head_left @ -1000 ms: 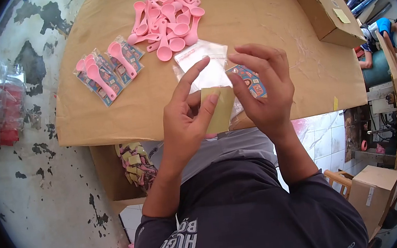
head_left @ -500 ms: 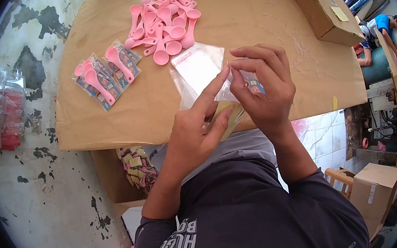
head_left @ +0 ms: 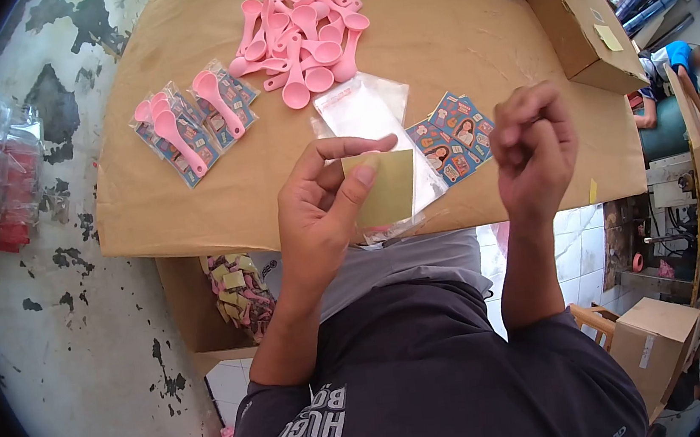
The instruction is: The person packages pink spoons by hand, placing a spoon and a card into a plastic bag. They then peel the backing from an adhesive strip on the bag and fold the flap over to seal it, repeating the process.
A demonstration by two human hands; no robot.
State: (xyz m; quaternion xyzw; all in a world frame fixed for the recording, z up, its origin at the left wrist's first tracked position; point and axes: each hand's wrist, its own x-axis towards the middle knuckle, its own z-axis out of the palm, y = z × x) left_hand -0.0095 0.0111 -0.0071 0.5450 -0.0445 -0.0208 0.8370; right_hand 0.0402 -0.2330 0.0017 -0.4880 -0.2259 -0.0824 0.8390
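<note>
My left hand (head_left: 319,205) grips a packet with a yellowish-green back (head_left: 387,189), its thumb on the upper left corner. Clear plastic bags (head_left: 362,104) lie just beyond it on the brown table. To the right, my right hand (head_left: 535,148) is raised above the table edge, its fingers curled; whether something small is in them is hidden. Printed blue cards (head_left: 454,139) lie between the hands. A pile of pink spoons (head_left: 305,31) sits farther back. At the left, more pink spoons (head_left: 180,142) rest on bagged cards (head_left: 226,95).
The brown-covered table (head_left: 451,46) has a cardboard box (head_left: 582,28) at its right edge. Below the left edge, an open box holds yellow and pink packets (head_left: 241,294). Another person (head_left: 679,64) is at the far right. Plastic-wrapped red items (head_left: 10,186) lie far left.
My right hand has moved right, away from my left hand, and its fingers have curled. The packet's yellowish-green back now faces up in my left hand. The blue cards are uncovered.
</note>
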